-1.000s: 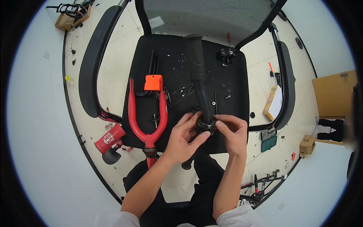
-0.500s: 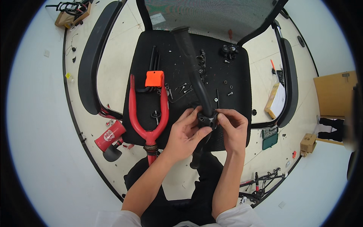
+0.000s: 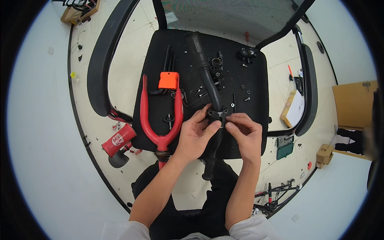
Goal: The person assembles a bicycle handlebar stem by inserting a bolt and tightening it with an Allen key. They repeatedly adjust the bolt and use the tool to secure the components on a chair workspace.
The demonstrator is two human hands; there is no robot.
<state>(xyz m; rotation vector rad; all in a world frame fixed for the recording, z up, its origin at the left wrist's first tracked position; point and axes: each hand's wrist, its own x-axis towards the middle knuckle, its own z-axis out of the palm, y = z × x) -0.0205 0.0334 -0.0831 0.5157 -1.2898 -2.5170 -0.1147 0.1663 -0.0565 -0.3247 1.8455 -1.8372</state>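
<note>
Two-handed hold | cradled black clamp (image 3: 218,113) in left hand (image 3: 194,138), right of red fork (image 3: 161,141), seemingly for steadiness | set narrowed right hand (image 3: 247,136) close, could not tell whether gripping | aligned handlebar (image 3: 209,85) alongside fork

A person dressed in white and black, with loose white sleeves: the left sleeve (image 3: 126,231) at seven o'clock and the right sleeve (image 3: 256,228) at five, each wide at the cuff and ending near the elbow. The left forearm (image 3: 158,194), right forearm (image 3: 244,192), left hand (image 3: 196,138) and right hand (image 3: 248,136) are bare. Plain black trousers (image 3: 160,204) spread around six o'clock, above a sliver of pale cloth (image 3: 200,237) at the lower edge.
</note>
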